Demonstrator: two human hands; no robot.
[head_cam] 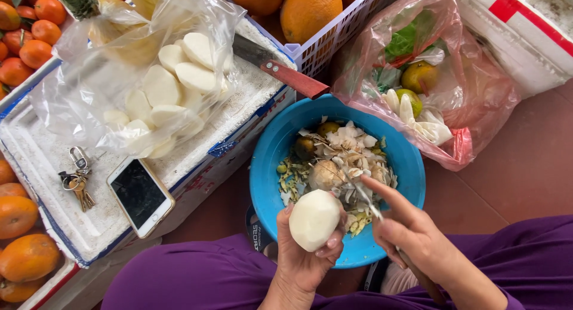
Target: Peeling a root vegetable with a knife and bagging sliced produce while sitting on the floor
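Note:
My left hand (301, 256) grips a peeled white root vegetable (313, 219), holding it above the near rim of a blue bowl (268, 160). My right hand (412, 232) holds a thin peeler (365, 199) with a wooden handle, its blade pointing at the vegetable's right side, the forefinger stretched along it. The bowl holds peelings (349, 149) and a few unpeeled brown pieces.
A clear bag of peeled white pieces (170, 86) lies on a white foam box (59, 184) beside a phone (141, 196), keys (77, 181) and a red-handled knife (286, 74). A pink bag of scraps (430, 83) sits right. Oranges (24, 256) fill crates around.

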